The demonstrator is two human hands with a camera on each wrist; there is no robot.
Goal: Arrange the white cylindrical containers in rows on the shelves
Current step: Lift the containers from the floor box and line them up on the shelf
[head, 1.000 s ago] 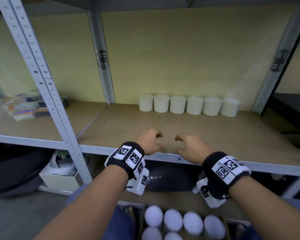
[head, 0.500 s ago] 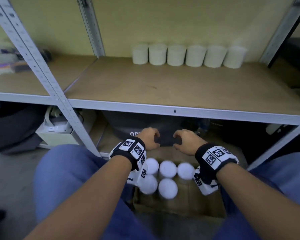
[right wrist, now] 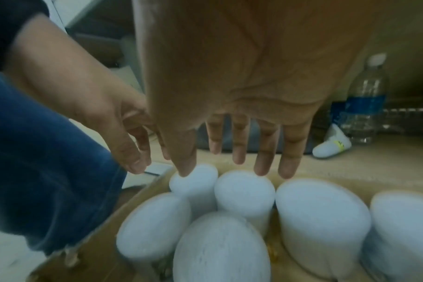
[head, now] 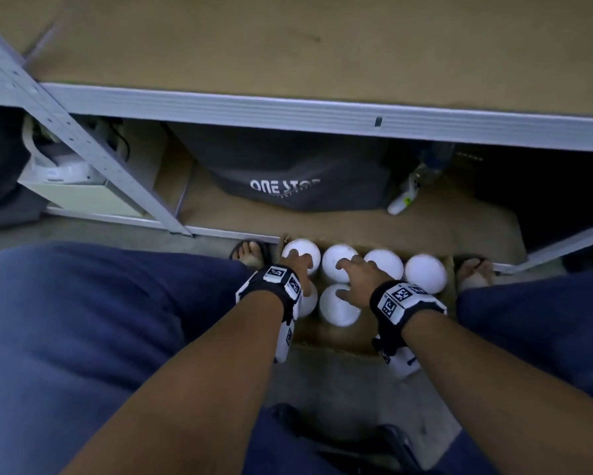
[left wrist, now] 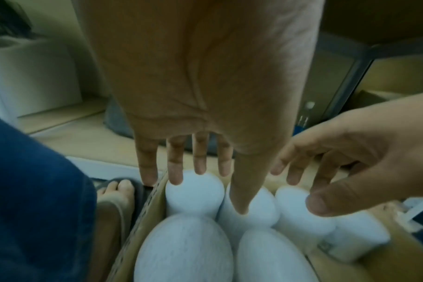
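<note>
Several white cylindrical containers (head: 425, 273) stand upright in an open cardboard box (head: 336, 344) on the floor between my feet. My left hand (head: 296, 264) hovers with straight, spread fingers over the far-left container (left wrist: 194, 194), and its thumb reaches over the one beside it (left wrist: 256, 211). My right hand (head: 351, 272) is spread just above the second container in the far row (right wrist: 244, 188), its fingertips (right wrist: 261, 169) at the far rim. Neither hand holds anything. No shelved containers are in view.
The brown shelf board (head: 288, 46) with its grey front rail (head: 322, 111) lies above and ahead. A slanted grey upright (head: 92, 159) stands at left. Under the shelf are a dark "ONE STOP" bag (head: 288, 180), a plastic bottle (right wrist: 365, 99) and a white box (head: 75, 197).
Both hands dropped from the shelf's front edge down to the box of containers, and their fingers straightened. The head view tilted down, so the row on the shelf left the frame.
</note>
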